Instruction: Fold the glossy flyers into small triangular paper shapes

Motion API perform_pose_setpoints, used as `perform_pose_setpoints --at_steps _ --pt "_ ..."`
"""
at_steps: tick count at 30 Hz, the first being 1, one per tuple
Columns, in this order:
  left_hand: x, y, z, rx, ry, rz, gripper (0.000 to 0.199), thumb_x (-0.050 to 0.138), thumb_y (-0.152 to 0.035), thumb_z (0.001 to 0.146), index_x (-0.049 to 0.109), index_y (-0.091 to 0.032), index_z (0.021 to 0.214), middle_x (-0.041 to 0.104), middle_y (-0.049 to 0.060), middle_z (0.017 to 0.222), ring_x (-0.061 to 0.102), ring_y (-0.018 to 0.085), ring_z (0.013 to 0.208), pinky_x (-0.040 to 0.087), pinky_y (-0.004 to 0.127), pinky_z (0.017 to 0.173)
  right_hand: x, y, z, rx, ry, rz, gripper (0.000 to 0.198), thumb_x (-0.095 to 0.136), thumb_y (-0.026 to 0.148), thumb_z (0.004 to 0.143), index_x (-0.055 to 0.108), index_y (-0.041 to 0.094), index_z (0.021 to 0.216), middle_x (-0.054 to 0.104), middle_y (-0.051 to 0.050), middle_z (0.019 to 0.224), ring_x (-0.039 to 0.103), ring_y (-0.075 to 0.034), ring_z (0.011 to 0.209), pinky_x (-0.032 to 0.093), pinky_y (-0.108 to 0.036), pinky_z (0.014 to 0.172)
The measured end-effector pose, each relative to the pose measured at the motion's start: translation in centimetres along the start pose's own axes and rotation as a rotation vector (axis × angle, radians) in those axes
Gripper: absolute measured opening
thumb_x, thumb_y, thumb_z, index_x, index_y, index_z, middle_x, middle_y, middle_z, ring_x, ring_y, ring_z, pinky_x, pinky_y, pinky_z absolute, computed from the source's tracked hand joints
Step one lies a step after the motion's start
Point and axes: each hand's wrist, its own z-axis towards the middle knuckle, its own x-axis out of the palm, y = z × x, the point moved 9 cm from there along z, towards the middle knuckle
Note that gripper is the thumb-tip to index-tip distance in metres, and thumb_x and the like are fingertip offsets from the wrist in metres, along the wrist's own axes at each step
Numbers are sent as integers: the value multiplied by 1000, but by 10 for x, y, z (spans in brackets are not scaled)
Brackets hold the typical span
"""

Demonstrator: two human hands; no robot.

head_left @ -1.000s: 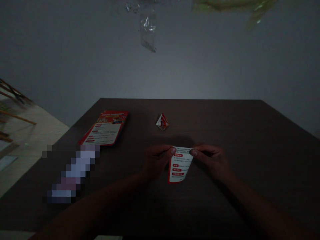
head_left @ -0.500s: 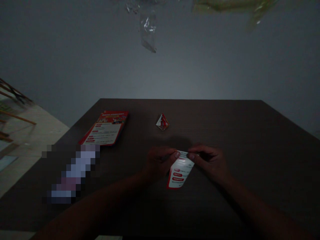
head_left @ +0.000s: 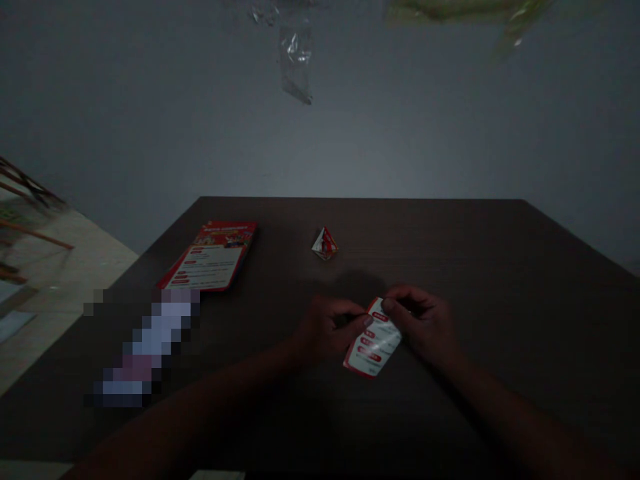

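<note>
Leaflet point(head_left: 377, 343) is pinched by left hand point(head_left: 327, 327) and right hand point(head_left: 427, 327); clear bag point(head_left: 296, 63) hangs beyond.

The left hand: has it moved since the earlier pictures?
Yes, the left hand has moved rightward, judged against the folded paper shape resting beyond it.

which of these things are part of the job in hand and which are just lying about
Part of the job:
paper sheet, pinched by the left hand and right hand
probably the folded paper and leaflet stack, also red and white

Apparently just lying about:
clear plastic and yellow plastic by the wall
pixelated thing on the table, use unclear
</note>
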Motion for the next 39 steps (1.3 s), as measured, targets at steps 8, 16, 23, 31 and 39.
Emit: perform_pose_setpoints --at_steps 8,16,23,31,39 --pt "5 5 1 -15 56 3 18 60 -27 79 70 -12 82 71 5 73 64 12 63 46 20 57 -31 -20 2 135 -277 189 19 71 34 69 62 18 71 59 3 62 52 -10 52 43 -21 48" --pt "-1 0 1 -10 -24 1 16 61 -26 77 69 -12 77 71 6 68 63 12 57 46 20 52 -29 -25 2 152 -278 322 19 70 34 70 60 19 74 58 2 62 52 -10 50 43 -21 46" --pt "-17 -15 -1 107 -210 74 9 65 -21 70 68 -13 69 70 4 62 61 9 51 46 18 49 -23 -22 5 130 -210 378 17 68 36 72 60 21 78 59 2 66 54 -12 53 45 -23 50" --pt "-19 -20 -3 173 -247 132 7 66 -20 70 67 -14 68 70 3 62 61 9 51 47 17 50 -20 -21 5 131 -178 442 14 68 33 74 62 21 79 59 2 67 55 -10 56 46 -21 52" --pt "-18 -16 -3 138 -228 105 8 66 -21 71 68 -14 70 71 4 64 63 11 52 48 19 51 -24 -20 5 117 -209 358 16 68 36 73 61 23 78 62 2 66 56 -12 54 47 -24 51"
